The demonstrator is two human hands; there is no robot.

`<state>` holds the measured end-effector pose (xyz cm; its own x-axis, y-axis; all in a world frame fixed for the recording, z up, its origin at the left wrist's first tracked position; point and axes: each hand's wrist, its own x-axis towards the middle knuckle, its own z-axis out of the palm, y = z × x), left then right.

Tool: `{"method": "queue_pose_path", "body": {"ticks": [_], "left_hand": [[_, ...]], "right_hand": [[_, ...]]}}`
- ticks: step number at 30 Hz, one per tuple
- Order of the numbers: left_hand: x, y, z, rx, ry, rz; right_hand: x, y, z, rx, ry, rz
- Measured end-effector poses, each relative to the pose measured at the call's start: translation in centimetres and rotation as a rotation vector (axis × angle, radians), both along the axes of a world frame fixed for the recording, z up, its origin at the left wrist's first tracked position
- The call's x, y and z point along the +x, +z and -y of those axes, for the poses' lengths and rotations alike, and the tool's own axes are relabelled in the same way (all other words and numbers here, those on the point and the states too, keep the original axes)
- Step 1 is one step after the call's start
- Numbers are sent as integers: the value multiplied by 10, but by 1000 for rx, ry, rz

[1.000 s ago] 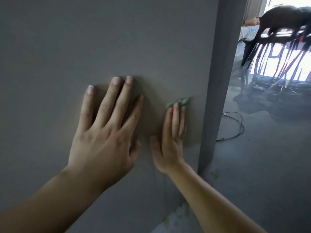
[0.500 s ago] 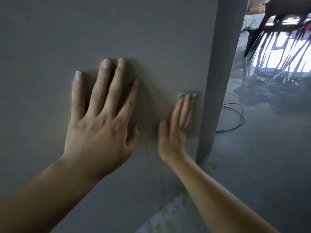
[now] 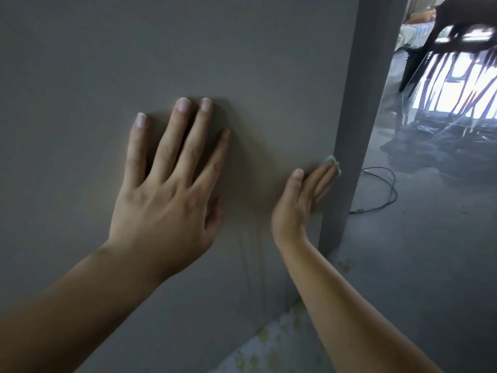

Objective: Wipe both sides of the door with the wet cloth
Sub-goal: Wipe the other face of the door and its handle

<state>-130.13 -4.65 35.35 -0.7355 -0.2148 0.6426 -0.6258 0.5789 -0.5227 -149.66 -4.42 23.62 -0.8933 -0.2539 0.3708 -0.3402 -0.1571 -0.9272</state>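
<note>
Grey door (image 3: 188, 49): flat matte panel, fills the left and middle of the view; its darker narrow edge runs down the right side, and the door stands open to a room beyond.
Floor (image 3: 419, 278): glossy grey, reflects bright window light at upper right; pale patches (image 3: 269, 343) with yellowish marks at the foot of the door.
Left hand (image 3: 166, 195): palm flat on the door face, four fingers straight and spread, thumb mostly tucked out of sight under the palm; holds nothing.
Right hand (image 3: 298, 205): seen side on, just right of the left hand and apart from it; fingers straight and together, pressing on the door near its right edge; thumb straight, pointing up.
Chair (image 3: 457, 25): dark, blurred, top right corner, well away from the door.
Streaks (image 3: 252, 267): faint vertical lines on the door, below and between the hands.
Cable (image 3: 387, 195): thin, dark, looped on the floor right of the door edge.
Cloth (image 3: 333, 160): small, green, bunched; pinned against the door by the right fingertips, right at the door's edge, mostly hidden behind the fingers.
</note>
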Motion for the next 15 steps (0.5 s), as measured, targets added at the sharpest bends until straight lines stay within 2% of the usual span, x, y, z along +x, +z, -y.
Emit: {"method": "queue_pose_path", "body": {"ticks": [2, 4, 6, 8, 10, 11, 13, 15], "left_hand": [[-2, -3, 0, 5, 4, -8], [-4, -6, -1, 9, -8, 2], [-4, -11, 0, 3, -19, 12], [-4, -16, -1, -1, -23, 17], [-6, -21, -1, 5, -29, 22], [-7, -23, -1, 8, -26, 29], [-8, -29, -2, 14, -19, 51], [-9, -38, -2, 16, -22, 78]], "right_hand": [[-1, 11, 3, -23, -33, -140], [-3, -12, 4, 17, -55, -217], [-5, -54, -4, 86, -34, -102], [-3, -83, -14, 135, 19, 112], [1, -74, -14, 101, 53, 196], [3, -58, -11, 67, 53, 146], [9, -25, -4, 7, 19, -82], [9, -21, 0, 3, -11, -259]]}}
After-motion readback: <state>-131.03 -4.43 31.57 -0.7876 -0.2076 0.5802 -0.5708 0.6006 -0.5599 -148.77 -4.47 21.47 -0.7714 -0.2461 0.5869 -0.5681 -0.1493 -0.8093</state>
